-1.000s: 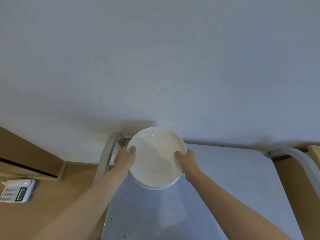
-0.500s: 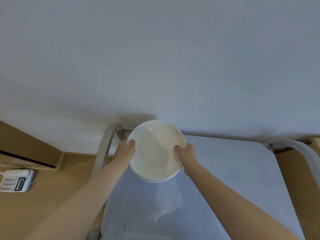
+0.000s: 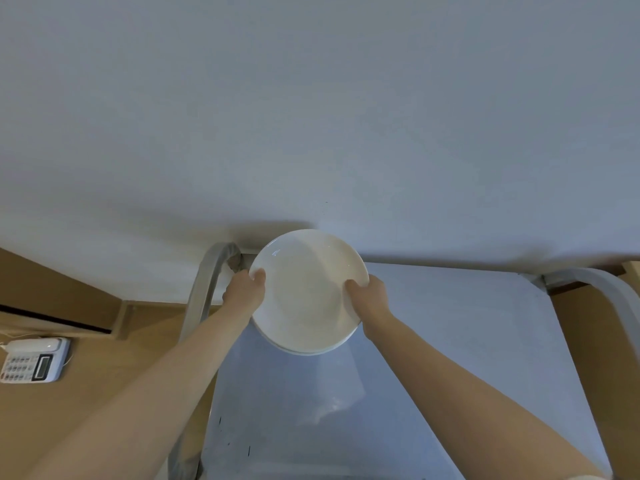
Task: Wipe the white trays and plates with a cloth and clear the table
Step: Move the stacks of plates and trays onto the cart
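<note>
You see plain white plates (image 3: 308, 292), a pale grey-blue cart top (image 3: 450, 341) at your 5 o'clock, a white-and-grey phone (image 3: 34, 360) on tan wood (image 3: 104, 375) at 8 o'clock.

Two bare forearms, no sleeves, watch or rings in view. Left hand (image 3: 244, 289) and right hand (image 3: 372, 296) ungloved, thumbs showing short, plain nails. Pale scrap, perhaps cloth, at the near right corner beside the right arm; too little visible to tell.
</note>
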{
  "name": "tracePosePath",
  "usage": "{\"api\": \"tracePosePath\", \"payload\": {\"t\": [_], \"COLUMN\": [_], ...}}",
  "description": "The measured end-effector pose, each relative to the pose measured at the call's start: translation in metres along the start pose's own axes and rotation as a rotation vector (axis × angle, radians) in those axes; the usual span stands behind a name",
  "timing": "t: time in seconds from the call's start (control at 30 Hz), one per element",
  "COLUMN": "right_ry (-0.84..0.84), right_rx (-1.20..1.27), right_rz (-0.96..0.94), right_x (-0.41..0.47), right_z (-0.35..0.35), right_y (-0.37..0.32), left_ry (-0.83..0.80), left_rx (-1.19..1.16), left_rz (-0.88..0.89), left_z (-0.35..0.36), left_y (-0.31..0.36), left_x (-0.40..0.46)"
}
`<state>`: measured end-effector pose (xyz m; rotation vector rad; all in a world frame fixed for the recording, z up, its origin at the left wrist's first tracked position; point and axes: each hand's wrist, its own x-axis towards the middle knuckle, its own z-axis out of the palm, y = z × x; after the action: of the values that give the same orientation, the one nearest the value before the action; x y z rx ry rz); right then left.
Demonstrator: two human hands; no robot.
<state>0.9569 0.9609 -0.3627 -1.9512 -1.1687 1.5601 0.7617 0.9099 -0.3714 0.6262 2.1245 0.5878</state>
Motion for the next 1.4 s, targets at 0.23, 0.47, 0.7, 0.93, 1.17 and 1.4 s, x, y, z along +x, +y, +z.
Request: {"api": "tracePosePath", "payload": {"t": [0.23,0.47,0.7,0.93,1.17,1.4], "right_ry": [0.040,0.033,0.033,0.188,0.176,0.174], "right_rx": [-0.074,-0.176,-0.232,-0.548,-0.956,-1.112], "right_rz": [0.039,0.018,-0.010,-0.321,-0.512,-0.573], "right_x": [-0.001,-0.001,-0.001,-0.014,-0.013,-0.009], "right_z": [0.003,0.004,0.004,0.028,0.045,0.040], "right_y": [0.000,0.000,-0.001,-0.005,0.011,0.025], "left_ry": [0.004,0.029,-0.006,0.299,0.263,0.281], "left_rx": [0.059,0.134,0.139,0.540,0.510,0.701], "left_rz": [0.059,0.083,0.125,0.376,0.418,0.403], "left_z": [0.001,-0.003,-0.005,0.011,0.026,0.024], "left_y": [-0.006,-0.010,-0.012,-0.013,-0.015,-0.017], "left_x": [0.002,0.004,0.008,-0.017,-0.021,-0.028]}}
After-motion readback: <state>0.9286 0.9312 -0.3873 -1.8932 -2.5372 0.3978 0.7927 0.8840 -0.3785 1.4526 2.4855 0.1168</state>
